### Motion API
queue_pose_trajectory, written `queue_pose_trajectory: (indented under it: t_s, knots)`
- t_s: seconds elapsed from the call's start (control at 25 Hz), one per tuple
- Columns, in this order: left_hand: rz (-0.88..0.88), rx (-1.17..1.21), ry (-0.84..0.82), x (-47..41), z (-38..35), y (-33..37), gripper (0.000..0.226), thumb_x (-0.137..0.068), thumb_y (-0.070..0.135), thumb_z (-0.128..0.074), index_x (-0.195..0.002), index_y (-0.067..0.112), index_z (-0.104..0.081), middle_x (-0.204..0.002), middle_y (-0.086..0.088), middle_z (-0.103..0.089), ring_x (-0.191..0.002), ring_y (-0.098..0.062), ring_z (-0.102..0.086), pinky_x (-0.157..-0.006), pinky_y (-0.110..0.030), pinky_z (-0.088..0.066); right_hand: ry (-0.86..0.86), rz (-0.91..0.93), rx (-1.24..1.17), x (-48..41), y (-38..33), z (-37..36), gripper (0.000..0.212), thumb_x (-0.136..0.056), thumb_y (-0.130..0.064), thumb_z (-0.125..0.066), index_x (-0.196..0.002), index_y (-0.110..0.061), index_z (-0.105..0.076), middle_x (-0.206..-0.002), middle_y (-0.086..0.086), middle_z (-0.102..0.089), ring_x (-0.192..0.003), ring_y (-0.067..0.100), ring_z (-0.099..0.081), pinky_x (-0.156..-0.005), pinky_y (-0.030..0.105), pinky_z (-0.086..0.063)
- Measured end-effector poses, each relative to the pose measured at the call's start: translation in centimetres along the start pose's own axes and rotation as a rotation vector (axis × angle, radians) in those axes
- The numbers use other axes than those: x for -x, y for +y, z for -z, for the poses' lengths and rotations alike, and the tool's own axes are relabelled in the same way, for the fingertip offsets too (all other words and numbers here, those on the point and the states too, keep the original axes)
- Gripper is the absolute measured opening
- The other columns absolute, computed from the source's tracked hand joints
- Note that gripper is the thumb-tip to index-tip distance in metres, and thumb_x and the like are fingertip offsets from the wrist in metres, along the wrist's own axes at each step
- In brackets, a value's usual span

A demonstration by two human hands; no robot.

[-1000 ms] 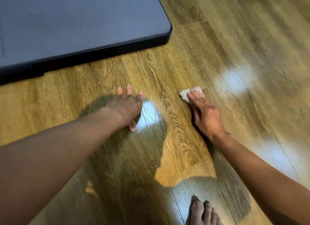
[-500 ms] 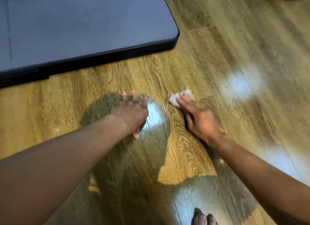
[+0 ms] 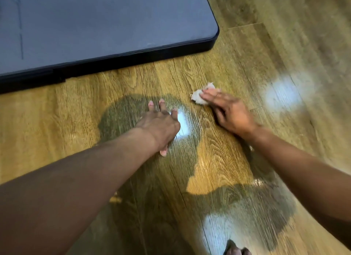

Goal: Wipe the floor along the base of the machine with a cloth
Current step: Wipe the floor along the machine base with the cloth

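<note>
Item: floor-wiping along a machine base, places given relative to the machine base (image 3: 106, 32), listed near to far

Toes (image 3: 236, 251): seen at the lower edge, farthest from the base, bare on the wooden floor (image 3: 218, 159)

Left hand (image 3: 161, 125): laid flat on the planks in front of the base, fingers spread and holding nothing, apparently used as a prop

Right hand (image 3: 228, 112): set off the base's right corner, its fingers pressed flat on the cloth (image 3: 202, 96), which is pinned to the floor rather than gripped in a fist

Cloth: a small, crumpled, off-white wad, part-covered by the fingertips, apart from the base's dark edge, with a strip of bare floor between

Risks, as judged: the wad is small and may slip out from under flat fingers on the glossy floor; the strip against the base may be missed if strokes are kept this far out; the propping palm may slide if the planks are damp
</note>
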State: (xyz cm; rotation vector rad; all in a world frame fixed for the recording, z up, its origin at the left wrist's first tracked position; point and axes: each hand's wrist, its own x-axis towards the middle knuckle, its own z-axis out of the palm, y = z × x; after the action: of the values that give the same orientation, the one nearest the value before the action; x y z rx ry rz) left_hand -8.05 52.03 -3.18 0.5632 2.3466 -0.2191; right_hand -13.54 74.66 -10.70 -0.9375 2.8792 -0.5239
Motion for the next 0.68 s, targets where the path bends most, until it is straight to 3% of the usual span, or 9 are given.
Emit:
queue_pose_trajectory:
  t_s: [0.08, 0.16, 0.24, 0.32, 0.4, 0.44, 0.52, 0.6, 0.68]
  knots:
    - [-0.003, -0.013, -0.005, 0.0, 0.0, 0.1, 0.108, -0.079, 0.036, -0.069, -0.146, -0.004, 0.005, -0.145, -0.038, 0.008, -0.136, -0.052, -0.004, -0.110, -0.055, -0.018, 0.030, -0.065, 0.031, -4.2, 2.0, 1.4, 0.040, -0.096, -0.012, -0.047, -0.135, -0.017, -0.051, -0.138, 0.003, -0.050, -0.127, 0.020, -0.049, -0.110, 0.021, -0.024]
    - [0.000, -0.035, 0.003, 0.0, 0.0, 0.0, 0.111, -0.078, 0.040, -0.069, -0.145, -0.005, 0.008, -0.144, -0.040, 0.008, -0.136, -0.053, -0.006, -0.110, -0.054, -0.017, 0.113, -0.253, -0.011, -8.3, 3.1, 2.1, 0.036, -0.099, -0.015, -0.045, -0.134, -0.017, -0.052, -0.136, 0.006, -0.055, -0.121, 0.023, -0.055, -0.102, 0.012, -0.023]
    - [0.005, -0.037, 0.003, 0.1, -0.1, 0.0, 0.112, -0.078, 0.040, -0.069, -0.145, -0.004, 0.009, -0.144, -0.040, 0.009, -0.135, -0.054, -0.008, -0.110, -0.054, -0.018, 0.148, -0.384, -0.032, -8.8, 1.2, 1.1, 0.037, -0.100, -0.019, -0.039, -0.135, -0.017, -0.050, -0.133, 0.006, -0.056, -0.111, 0.024, -0.059, -0.091, 0.013, -0.031]
    - [0.009, -0.031, -0.006, 0.1, 0.0, 0.0, 0.110, -0.079, 0.038, -0.070, -0.145, -0.003, 0.008, -0.144, -0.040, 0.010, -0.135, -0.055, -0.007, -0.109, -0.053, -0.024, 0.068, -0.144, 0.000, -5.9, -1.9, -0.2, 0.043, -0.099, -0.025, -0.033, -0.138, -0.016, -0.046, -0.138, 0.008, -0.051, -0.114, 0.026, -0.057, -0.090, 0.021, -0.039]
    - [-0.004, -0.037, -0.017, 0.0, 0.1, -0.1, 0.104, -0.079, 0.035, -0.070, -0.146, -0.004, -0.001, -0.145, -0.038, 0.008, -0.134, -0.055, -0.007, -0.106, -0.054, -0.029, -0.074, 0.190, -0.007, -3.7, -1.6, -0.4, 0.044, -0.098, -0.027, -0.035, -0.139, -0.015, -0.046, -0.142, 0.008, -0.047, -0.128, 0.025, -0.048, -0.104, 0.032, -0.038]
    - [-0.016, -0.043, -0.020, 0.1, 0.2, -0.1, 0.098, -0.079, 0.035, -0.070, -0.145, -0.004, -0.010, -0.146, -0.036, 0.007, -0.135, -0.054, -0.008, -0.106, -0.054, -0.030, -0.102, 0.260, 0.017, -4.6, -0.6, 0.0, 0.043, -0.099, -0.027, -0.037, -0.139, -0.015, -0.047, -0.143, 0.007, -0.046, -0.130, 0.024, -0.045, -0.109, 0.036, -0.035]
    - [-0.042, -0.060, -0.010, 0.2, 0.4, 0.0, 0.090, -0.080, 0.038, -0.068, -0.144, -0.004, -0.020, -0.145, -0.029, 0.010, -0.136, -0.050, -0.009, -0.106, -0.054, -0.028, -0.052, 0.040, 0.027, -8.0, 0.8, 0.9, 0.039, -0.101, -0.023, -0.039, -0.139, -0.018, -0.046, -0.143, 0.006, -0.046, -0.130, 0.023, -0.046, -0.112, 0.035, -0.032]
    - [-0.031, -0.081, -0.002, 0.4, 0.3, -0.1, 0.100, -0.079, 0.041, -0.067, -0.146, -0.003, -0.008, -0.143, -0.029, 0.012, -0.137, -0.049, -0.009, -0.108, -0.053, -0.025, 0.064, -0.246, -0.034, -10.1, 0.3, 0.6, 0.038, -0.101, -0.018, -0.042, -0.139, -0.018, -0.045, -0.144, 0.005, -0.045, -0.127, 0.021, -0.049, -0.112, 0.025, -0.028]
    - [-0.007, -0.075, 0.006, 0.4, -0.1, -0.2, 0.109, -0.078, 0.044, -0.068, -0.147, -0.001, 0.003, -0.146, -0.034, 0.010, -0.138, -0.049, -0.011, -0.110, -0.051, -0.021, 0.061, -0.225, -0.067, -7.7, -2.5, -0.8, 0.042, -0.101, -0.017, -0.043, -0.142, -0.023, -0.039, -0.147, 0.004, -0.042, -0.127, 0.021, -0.049, -0.109, 0.024, -0.029]
